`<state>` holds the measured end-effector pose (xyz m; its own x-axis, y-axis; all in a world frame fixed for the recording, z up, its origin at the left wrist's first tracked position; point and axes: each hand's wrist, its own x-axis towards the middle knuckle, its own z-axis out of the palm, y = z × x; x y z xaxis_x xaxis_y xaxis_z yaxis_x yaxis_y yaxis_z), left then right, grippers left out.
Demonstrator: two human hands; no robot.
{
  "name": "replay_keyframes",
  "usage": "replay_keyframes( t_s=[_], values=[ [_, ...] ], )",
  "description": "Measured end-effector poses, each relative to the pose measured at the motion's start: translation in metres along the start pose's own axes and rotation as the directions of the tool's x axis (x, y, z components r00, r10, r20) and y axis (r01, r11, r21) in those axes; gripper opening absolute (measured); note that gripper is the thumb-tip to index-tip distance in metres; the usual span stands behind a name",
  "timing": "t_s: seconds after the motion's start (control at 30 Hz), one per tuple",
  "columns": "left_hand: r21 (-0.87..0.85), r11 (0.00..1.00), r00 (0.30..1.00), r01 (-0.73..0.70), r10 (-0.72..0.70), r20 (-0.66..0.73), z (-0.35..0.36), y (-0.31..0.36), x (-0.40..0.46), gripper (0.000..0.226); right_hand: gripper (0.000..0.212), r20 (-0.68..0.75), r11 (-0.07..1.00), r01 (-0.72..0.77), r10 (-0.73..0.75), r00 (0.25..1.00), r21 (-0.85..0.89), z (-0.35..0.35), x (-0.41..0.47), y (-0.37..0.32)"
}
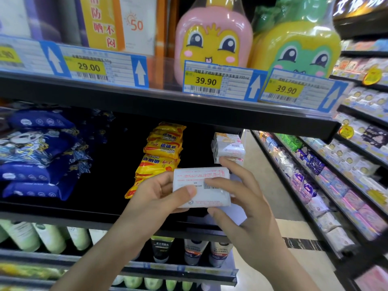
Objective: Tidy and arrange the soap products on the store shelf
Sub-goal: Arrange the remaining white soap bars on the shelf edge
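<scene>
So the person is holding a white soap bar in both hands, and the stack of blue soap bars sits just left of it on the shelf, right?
Not quite. The stack just left of the white soap bar is yellow, not blue, as the head view shows. Both the left hand and right hand do hold the bar.

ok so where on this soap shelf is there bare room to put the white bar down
Bare patch: between the blue packs and the yellow soap stack. Crowded: the right end, where the yellow stack and white soap stack sit close. Both hands, left and right, hold the white bar.
</scene>
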<state>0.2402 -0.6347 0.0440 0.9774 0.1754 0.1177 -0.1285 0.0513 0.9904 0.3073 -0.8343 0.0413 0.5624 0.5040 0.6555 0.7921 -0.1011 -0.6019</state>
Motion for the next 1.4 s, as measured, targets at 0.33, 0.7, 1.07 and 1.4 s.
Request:
replay_keyframes(
  t_s=[0.33, 0.7, 1.07, 1.4],
  values=[
    [-0.007, 1.0, 0.999, 0.022, -0.021, 0.046, 0.001, 0.003, 0.001, 0.05, 0.042, 0.026, 0.919, -0.182, 0.185, 0.982, 0.35, 0.0, 0.001, -0.002],
    [-0.015, 0.986, 0.984, -0.163, 0.164, 0.068, -0.012, -0.002, 0.008, 0.083, 0.035, 0.015, 0.797, -0.335, 0.379, 0.925, 0.502, -0.008, 0.0, -0.005],
    [0.465, 0.787, 0.913, -0.404, 0.383, 0.145, -0.009, -0.004, 0.0, 0.061, 0.032, 0.135, 0.665, -0.52, 0.54, 0.83, 0.535, -0.007, 0.004, -0.014],
    [0.353, 0.892, 0.959, -0.281, 0.276, 0.064, -0.007, -0.008, -0.002, 0.041, 0.041, 0.186, 0.675, -0.602, 0.586, 0.789, 0.426, -0.006, 0.009, -0.012]
  ],
)
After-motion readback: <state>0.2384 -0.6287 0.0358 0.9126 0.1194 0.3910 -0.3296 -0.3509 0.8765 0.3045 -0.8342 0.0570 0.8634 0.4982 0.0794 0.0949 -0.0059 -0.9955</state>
